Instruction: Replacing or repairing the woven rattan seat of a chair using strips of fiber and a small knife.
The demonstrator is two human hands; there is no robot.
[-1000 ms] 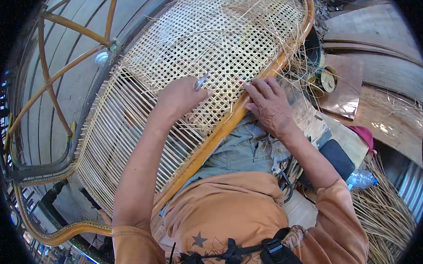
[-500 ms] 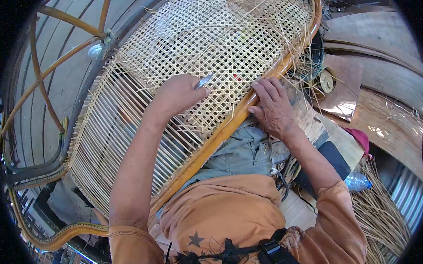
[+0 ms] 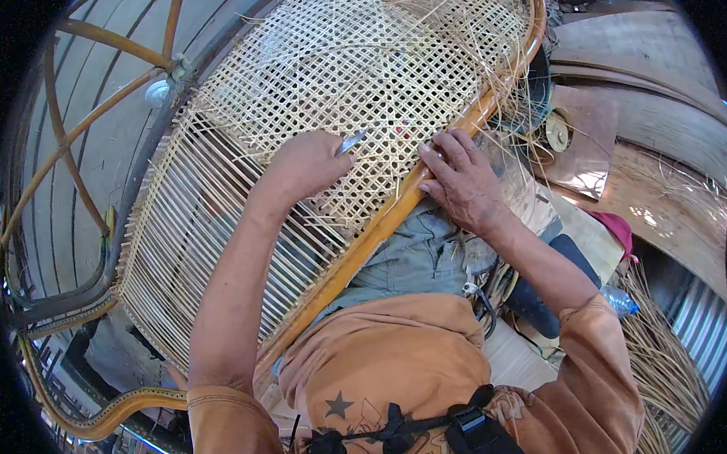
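Observation:
A woven cane panel [image 3: 320, 89] in a varnished wooden frame lies across my lap. Its upper part is a close lattice; the lower left part has only parallel cane strands [image 3: 195, 229]. My left hand [image 3: 309, 165] rests over the lower edge of the lattice, closed around a short shiny metal tool [image 3: 350, 141] whose tip sticks out past the thumb. The tool's handle is hidden in the fist. My right hand [image 3: 465, 182] has its fingers bent over the frame's near rail [image 3: 379, 227], thumb against its side. Any strand under those fingers cannot be made out.
Loose cane ends [image 3: 497, 63] hang over the frame's far right. A bundle of long cane [image 3: 655, 349] lies at right, near a plastic bottle [image 3: 617, 300] and wooden boards [image 3: 655, 125]. Curved rattan framework [image 3: 70, 137] stands at left.
My right hand has slid slightly left along the rail, and its elbow has swung a little outward. The left hand with the metal tool has barely moved.

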